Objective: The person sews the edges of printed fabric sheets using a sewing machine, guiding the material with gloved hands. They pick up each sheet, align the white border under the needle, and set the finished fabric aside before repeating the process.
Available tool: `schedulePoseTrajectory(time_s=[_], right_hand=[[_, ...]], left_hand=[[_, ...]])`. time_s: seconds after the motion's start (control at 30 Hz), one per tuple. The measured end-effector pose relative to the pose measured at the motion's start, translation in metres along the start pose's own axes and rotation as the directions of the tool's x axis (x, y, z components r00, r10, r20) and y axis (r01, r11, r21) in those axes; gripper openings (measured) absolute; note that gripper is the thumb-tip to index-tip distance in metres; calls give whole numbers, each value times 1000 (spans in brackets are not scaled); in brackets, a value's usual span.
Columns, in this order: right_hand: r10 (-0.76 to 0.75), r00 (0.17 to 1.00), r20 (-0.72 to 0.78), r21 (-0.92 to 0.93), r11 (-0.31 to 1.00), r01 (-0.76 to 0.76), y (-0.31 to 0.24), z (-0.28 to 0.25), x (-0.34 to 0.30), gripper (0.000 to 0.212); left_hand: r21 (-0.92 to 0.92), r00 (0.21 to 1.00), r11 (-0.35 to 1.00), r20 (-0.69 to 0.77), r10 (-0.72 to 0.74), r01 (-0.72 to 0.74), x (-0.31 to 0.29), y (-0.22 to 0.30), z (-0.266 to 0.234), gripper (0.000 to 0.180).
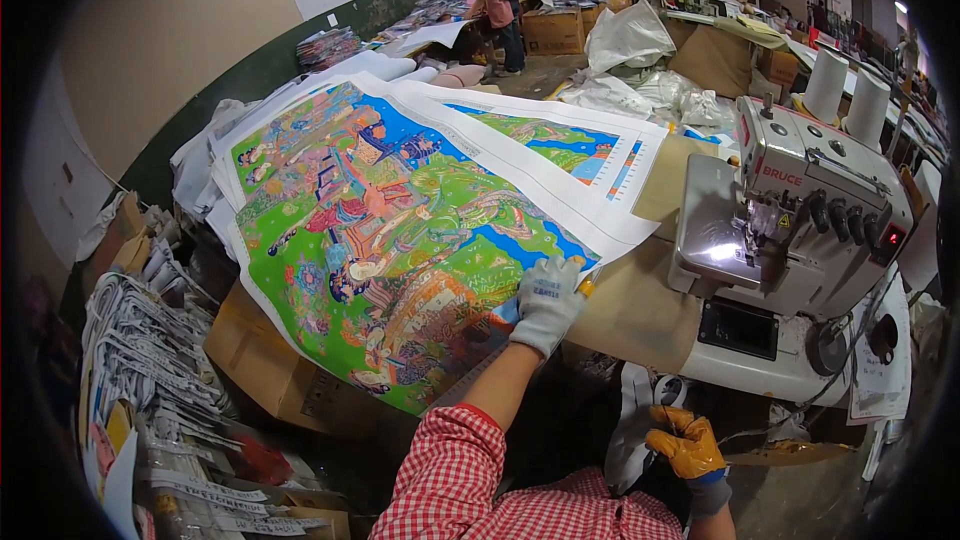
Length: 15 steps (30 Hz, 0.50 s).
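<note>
A large printed sheet (400, 210), green, blue and many-coloured with a white border, spreads over the work table and hangs off its near left side. My left hand (548, 305), in a grey-white glove with orange at the fingertips, closes on the sheet's near right edge, where a small blue fold shows. Lower right, my right hand (688, 445) wears an orange-coated glove, its fingers curled in. What they hold, if anything, I cannot make out. Close above that hand stands a white overlock sewing machine (785, 210) with a lit needle area.
More printed sheets (545, 135) lie beneath and behind. Bundled white paper or cloth strips (150, 370) and a cardboard box (265, 360) crowd the left. Thread cones (825, 85) rise behind the machine. Farther back, a person (492, 5) bends over stacks near white plastic sacks (630, 40).
</note>
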State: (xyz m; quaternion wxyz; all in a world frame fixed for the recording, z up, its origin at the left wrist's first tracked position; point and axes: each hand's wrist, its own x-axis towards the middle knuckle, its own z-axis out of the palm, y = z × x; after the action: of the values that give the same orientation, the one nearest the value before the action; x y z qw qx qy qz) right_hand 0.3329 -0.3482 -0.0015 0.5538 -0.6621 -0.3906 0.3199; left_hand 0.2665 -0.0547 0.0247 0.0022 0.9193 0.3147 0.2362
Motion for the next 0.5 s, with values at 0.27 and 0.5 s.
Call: schedulePoseTrajectory(time_s=[0.27, 0.5], right_hand=[[88, 996, 5, 73, 993, -89, -7, 1, 1, 42], [79, 997, 0, 120, 990, -79, 7, 3, -1, 41]], left_hand=[[-24, 999, 1000, -46, 13, -14, -2, 1, -1, 31], [-36, 996, 999, -87, 33, -37, -2, -1, 3, 31]])
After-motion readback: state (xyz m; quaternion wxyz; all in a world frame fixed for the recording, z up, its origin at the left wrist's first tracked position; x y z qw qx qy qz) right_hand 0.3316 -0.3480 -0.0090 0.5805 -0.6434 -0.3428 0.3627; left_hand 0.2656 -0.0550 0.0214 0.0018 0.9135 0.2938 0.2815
